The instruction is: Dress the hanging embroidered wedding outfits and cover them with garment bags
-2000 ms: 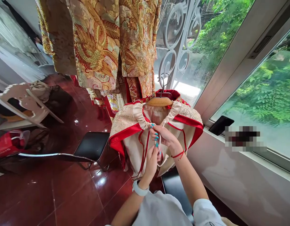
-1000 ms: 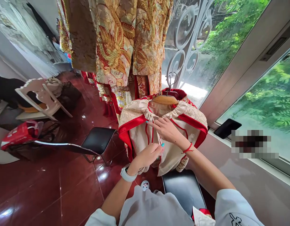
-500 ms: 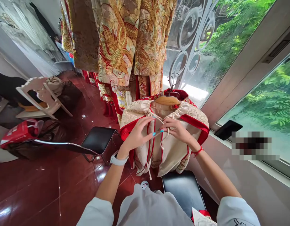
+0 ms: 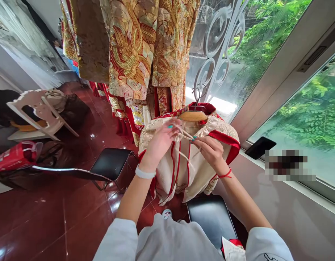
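Note:
A cream brocade garment (image 4: 198, 170) with red edging hangs on a wooden hanger (image 4: 193, 116) in front of me. A cream drawstring (image 4: 184, 156) comes from its gathered neckline, and one end dangles down the front. My right hand (image 4: 210, 148) pinches the cord between thumb and fingertips, right of the neck opening. My left hand (image 4: 162, 143) is raised at the left side of the neckline, its curled fingers at the cord and blurred by motion. Strands stretch between the two hands. The left fingers hide part of the gathered collar.
Gold and red embroidered garments (image 4: 132, 54) hang behind. Black chairs stand at left (image 4: 111, 163) and below the garment (image 4: 212, 214). A dark phone (image 4: 261, 147) rests on the sill by the window at right. A red bag (image 4: 17, 157) is far left.
My left hand has moved up to the neckline and turned, its fingers curling in. My right hand has shifted slightly right and up, and the cord between the hands is straighter.

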The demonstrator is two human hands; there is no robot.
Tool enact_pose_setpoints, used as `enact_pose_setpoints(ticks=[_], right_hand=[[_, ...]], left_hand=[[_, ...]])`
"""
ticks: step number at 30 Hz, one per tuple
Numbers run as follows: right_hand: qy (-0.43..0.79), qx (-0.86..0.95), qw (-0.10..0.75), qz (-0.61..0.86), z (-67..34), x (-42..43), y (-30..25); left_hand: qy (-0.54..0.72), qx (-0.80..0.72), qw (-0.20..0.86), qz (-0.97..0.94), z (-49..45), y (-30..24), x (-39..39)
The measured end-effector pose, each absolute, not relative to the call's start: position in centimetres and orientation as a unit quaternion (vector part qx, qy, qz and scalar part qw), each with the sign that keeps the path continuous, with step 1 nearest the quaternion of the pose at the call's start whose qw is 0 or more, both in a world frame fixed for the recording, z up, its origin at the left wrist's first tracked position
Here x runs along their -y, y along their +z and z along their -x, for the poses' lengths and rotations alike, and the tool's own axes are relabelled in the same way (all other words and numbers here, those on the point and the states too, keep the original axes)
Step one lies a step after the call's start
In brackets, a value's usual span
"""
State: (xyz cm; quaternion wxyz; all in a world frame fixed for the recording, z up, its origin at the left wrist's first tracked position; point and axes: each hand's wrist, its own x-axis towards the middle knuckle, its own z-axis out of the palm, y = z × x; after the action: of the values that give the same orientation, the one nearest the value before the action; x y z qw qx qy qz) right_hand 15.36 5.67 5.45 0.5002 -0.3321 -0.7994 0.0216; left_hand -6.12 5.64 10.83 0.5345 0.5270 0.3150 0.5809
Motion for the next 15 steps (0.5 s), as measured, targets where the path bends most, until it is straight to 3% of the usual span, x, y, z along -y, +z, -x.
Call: enact_pose_setpoints(ticks=[4,7,12,15], right_hand=[[0.052,0.685,0.604,0.403,-15.9,-4.5,3.6],[0.071,0.595,0.656,0.459,-17.1,-4.3,1.7],[0.106,0.549,0.664,0.496,-18.6,-7.2,0.4],[0.174,0.553,0.660,0.478,-19.4,-8.9,2.0]], left_hand=[[0.740,-0.336,0.360,-0.459,10.2,9.7,-1.5],[0.790,-0.376,0.279,-0.397,14.2,6.4,1.6],[0.784,-0.471,0.321,-0.248,18.4,-1.2,2.7],[0.701,-0.570,0.343,-0.255,19.2,-3.8,2.8]])
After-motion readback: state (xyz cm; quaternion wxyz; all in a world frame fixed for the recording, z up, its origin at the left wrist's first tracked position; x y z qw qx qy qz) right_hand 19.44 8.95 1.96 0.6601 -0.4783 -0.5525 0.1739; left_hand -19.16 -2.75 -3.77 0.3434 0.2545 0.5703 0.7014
